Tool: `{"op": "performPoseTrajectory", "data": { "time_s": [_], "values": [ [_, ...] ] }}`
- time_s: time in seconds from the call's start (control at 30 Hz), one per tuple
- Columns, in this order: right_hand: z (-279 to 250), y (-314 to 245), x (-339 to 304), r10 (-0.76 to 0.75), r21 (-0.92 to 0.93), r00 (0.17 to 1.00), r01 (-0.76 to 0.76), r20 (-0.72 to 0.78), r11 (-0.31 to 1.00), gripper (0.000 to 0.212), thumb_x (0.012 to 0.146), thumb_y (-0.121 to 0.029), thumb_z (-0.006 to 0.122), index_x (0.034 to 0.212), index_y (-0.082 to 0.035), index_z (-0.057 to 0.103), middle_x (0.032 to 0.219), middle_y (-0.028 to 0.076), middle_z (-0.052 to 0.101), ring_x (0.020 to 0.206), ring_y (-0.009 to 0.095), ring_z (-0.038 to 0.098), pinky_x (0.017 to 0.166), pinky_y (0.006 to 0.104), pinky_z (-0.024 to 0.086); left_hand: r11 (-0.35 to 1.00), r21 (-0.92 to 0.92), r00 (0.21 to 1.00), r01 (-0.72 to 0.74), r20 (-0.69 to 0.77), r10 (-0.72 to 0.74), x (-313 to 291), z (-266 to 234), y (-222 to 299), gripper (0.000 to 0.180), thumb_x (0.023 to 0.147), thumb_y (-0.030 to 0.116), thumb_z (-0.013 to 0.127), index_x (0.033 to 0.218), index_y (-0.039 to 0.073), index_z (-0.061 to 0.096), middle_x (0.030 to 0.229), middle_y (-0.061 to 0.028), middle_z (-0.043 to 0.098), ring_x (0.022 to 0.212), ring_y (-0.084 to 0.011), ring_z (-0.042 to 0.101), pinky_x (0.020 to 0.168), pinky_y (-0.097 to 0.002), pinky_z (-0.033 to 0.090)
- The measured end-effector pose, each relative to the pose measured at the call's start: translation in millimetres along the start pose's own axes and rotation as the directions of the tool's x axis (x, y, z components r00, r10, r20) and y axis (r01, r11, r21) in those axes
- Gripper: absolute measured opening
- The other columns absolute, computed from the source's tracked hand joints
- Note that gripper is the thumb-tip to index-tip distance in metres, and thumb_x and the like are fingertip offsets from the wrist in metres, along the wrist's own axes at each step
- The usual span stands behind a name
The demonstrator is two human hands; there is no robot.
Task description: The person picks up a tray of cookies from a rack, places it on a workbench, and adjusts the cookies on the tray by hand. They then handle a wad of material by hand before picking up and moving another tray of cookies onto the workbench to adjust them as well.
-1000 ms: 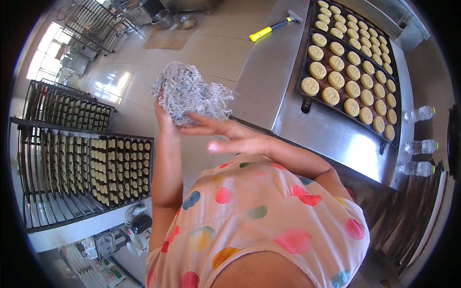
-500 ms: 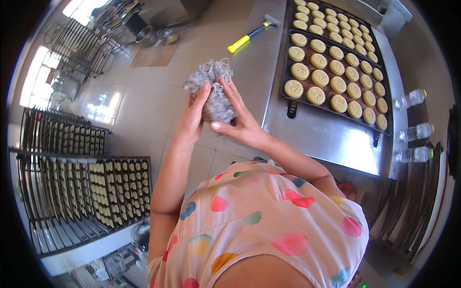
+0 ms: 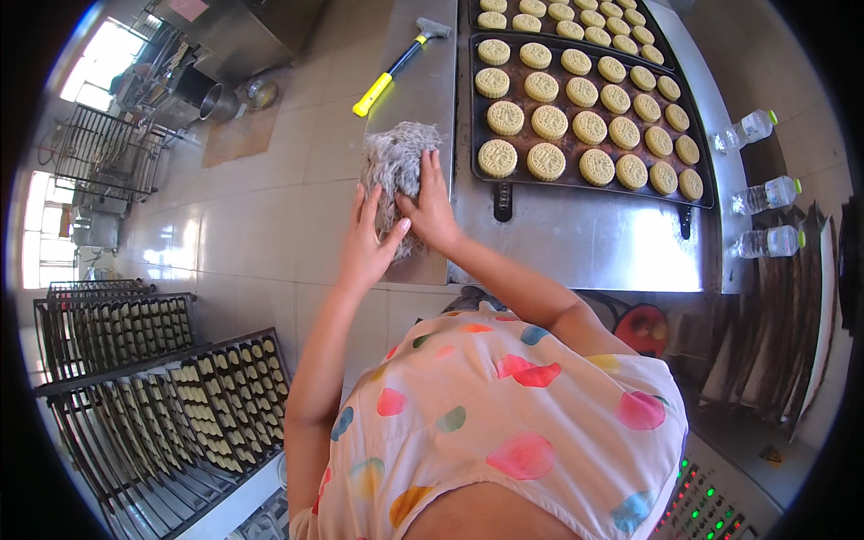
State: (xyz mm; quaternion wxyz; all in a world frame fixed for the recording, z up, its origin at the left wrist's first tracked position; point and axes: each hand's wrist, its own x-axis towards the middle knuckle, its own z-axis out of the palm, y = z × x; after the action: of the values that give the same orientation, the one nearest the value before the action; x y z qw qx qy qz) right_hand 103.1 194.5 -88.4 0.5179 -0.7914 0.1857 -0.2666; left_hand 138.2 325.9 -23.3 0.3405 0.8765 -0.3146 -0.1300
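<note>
A steel counter (image 3: 580, 243) fills the right side of the view, with a metal rack (image 3: 135, 371) of loaded trays standing well apart at the lower left. On the counter, a dark baking tray (image 3: 571, 146) carries rows of round biscuits, with part of a second tray beyond it. Left of the trays, on the counter's smooth side strip, a shaggy grey cloth (image 3: 391, 160) appears to lie bunched. The left hand (image 3: 364, 247) is against its near left side and the right hand (image 3: 432, 211) against its right; each grip is loosely spread, fingers outstretched over or beside the fibres, though I cannot tell whether strands are pinched underneath. A yellow-and-black scraper (image 3: 396, 72) lies just beyond the cloth, and three clear bottles (image 3: 765, 195) stand or lie past the tray's right end. The step in hand seems to be pressing and arranging the cloth on the steel; the next move calls for both palms steady on it, clear of the scraper and the hot-looking tray. Compared with half a second ago, when both hands hold the cloth in front of the strip's edge, it is now over the strip, and the view has turned rightward.
</note>
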Motion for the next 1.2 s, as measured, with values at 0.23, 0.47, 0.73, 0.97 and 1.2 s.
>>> {"op": "performPoseTrajectory", "data": {
  "time_s": [0.23, 0.47, 0.73, 0.97, 1.2],
  "values": [
    [-2, 3, 0, -0.061, -0.050, 0.998, 0.061, 0.002, 0.997, 0.078, 0.077, -0.011, 0.060, 0.136, 0.005, 0.012, 0.141, 0.028, 0.015, 0.130, 0.040, 0.019, 0.106, 0.0371, 0.020, 0.992, -0.084, 0.993, -0.091, -0.086, 0.084, -14, 5, -1, 0.058, 0.079, 0.019, 0.063, 0.130, 0.006, 0.038, 0.141, -0.0198, 0.024, 0.126, -0.0320, 0.032, 0.099, -0.0388, 0.034],
    [-52, 0, 13, 0.025, 0.140, 0.991, -0.044, 0.135, 0.989, 0.082, 0.077, -0.020, 0.063, 0.137, 0.005, 0.013, 0.144, 0.022, 0.011, 0.134, 0.029, 0.012, 0.109, 0.0354, 0.010, 0.994, -0.108, 0.947, 0.008, -0.320, -0.042, -48, -8, -6, 0.045, 0.081, 0.010, 0.061, 0.123, 0.003, 0.047, 0.133, -0.0163, 0.039, 0.117, -0.0241, 0.046, 0.093, -0.0357, 0.040],
    [-109, -47, 61, -0.335, 0.394, 0.937, 0.272, 0.102, 0.878, 0.053, 0.086, -0.004, 0.048, 0.134, 0.000, 0.026, 0.140, 0.014, 0.028, 0.130, 0.026, 0.027, 0.107, 0.0407, 0.020, 0.858, -0.464, 0.789, 0.219, -0.433, -0.436, -94, 31, -13, 0.035, 0.083, 0.013, 0.059, 0.115, 0.003, 0.049, 0.119, -0.0121, 0.050, 0.098, -0.0213, 0.057, 0.083, -0.0325, 0.048],
    [-41, -108, -8, -0.373, 0.644, 0.802, -0.018, 0.466, 0.765, 0.038, 0.087, -0.003, 0.045, 0.124, 0.001, 0.040, 0.128, 0.014, 0.044, 0.114, 0.024, 0.047, 0.097, 0.0361, 0.036, 0.848, -0.463, 0.597, 0.256, -0.614, -0.516, -205, 18, -23, 0.031, 0.083, 0.013, 0.058, 0.111, 0.002, 0.052, 0.116, -0.0119, 0.053, 0.089, -0.0181, 0.060, 0.078, -0.0289, 0.049],
    [76, -169, -139, -0.398, 0.465, 0.241, -0.405, 0.885, 0.788, 0.027, 0.088, -0.007, 0.048, 0.113, 0.003, 0.049, 0.116, 0.015, 0.053, 0.097, 0.022, 0.058, 0.084, 0.0319, 0.045, 0.551, -0.831, 0.137, 0.069, -0.540, -0.831, -396, 19, -69, 0.026, 0.085, 0.017, 0.056, 0.105, 0.001, 0.056, 0.100, -0.0078, 0.061, 0.082, -0.0164, 0.062, 0.072, -0.0279, 0.050]
  ]
}}
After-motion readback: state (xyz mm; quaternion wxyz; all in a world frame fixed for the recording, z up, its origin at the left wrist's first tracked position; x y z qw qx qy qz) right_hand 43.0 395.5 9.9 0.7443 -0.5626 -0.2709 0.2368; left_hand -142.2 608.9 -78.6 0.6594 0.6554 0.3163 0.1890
